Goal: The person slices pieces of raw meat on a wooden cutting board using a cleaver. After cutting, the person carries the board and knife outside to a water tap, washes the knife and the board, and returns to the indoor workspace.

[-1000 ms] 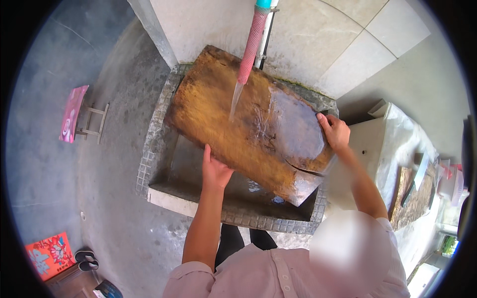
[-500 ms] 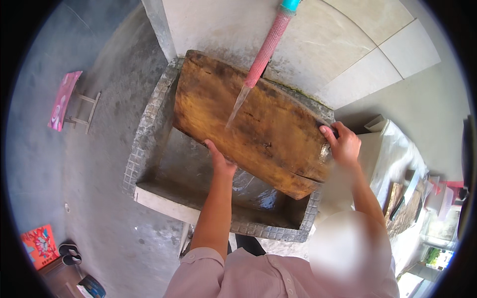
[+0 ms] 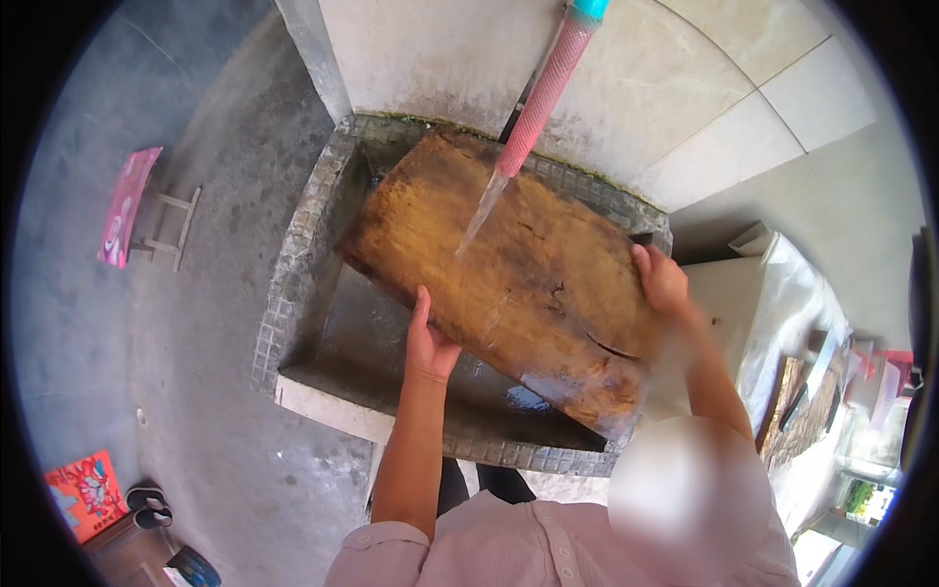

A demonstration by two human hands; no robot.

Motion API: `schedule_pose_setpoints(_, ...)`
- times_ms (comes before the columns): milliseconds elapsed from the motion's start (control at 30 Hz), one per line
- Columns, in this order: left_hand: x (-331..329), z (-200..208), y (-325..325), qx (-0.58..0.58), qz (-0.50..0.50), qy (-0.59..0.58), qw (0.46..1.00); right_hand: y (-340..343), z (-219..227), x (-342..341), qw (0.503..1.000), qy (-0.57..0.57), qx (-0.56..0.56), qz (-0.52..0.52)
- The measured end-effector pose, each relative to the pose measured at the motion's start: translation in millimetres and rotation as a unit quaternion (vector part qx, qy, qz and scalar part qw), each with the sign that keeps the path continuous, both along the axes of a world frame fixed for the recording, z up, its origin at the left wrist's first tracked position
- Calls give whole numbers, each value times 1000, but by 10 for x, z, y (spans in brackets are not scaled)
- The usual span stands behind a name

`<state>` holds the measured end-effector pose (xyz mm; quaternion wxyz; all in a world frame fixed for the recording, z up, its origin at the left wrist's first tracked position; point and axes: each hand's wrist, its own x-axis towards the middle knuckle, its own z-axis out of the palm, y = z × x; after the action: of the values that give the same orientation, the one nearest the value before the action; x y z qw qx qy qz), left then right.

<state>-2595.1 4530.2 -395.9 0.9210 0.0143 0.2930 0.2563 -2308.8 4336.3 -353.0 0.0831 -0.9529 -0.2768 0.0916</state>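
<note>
A large, wet brown wooden board (image 3: 528,264) with dark stains and a crack is held slantwise over a stone sink (image 3: 342,415). My left hand (image 3: 430,344) grips its near long edge, thumb up on the face and the other fingers out of sight beneath. At the board's right end, my right hand (image 3: 665,281) is closed round the edge, its fingers partly hidden. From a pink hose (image 3: 548,98) above, a stream of water (image 3: 483,217) falls onto the board's upper face.
Pale wall tiles (image 3: 714,127) rise behind the sink. To the right, a plastic-covered surface (image 3: 797,284) bears a knife (image 3: 814,382) and a rough wooden block (image 3: 782,416). A stool with a pink seat (image 3: 129,207) stands at left; black shoes (image 3: 149,507) lie lower left.
The board has turned in my hands, its far left corner now lower and nearer, uncovering the sink's back rim. Its right end has come down over the front right corner. Water keeps running.
</note>
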Motion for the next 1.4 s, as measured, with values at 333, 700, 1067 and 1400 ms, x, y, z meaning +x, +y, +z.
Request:
schedule_pose_setpoints(333,-90,143,-124,38,-8,56,998,1103,183,-2079,895,51,175,406)
schedule_pose_setpoints(700,-65,200,-186,40,18,88,995,1730,-186,-1467,945,1,156,288)
schedule_pose_setpoints(1067,-157,243,-91,41,-21,121,992,2326,-136,-1624,923,-2,173,342)
schedule_pose_setpoints(1400,-264,316,-146,82,-22,138,987,2597,-218,-1557,908,53,229,346)
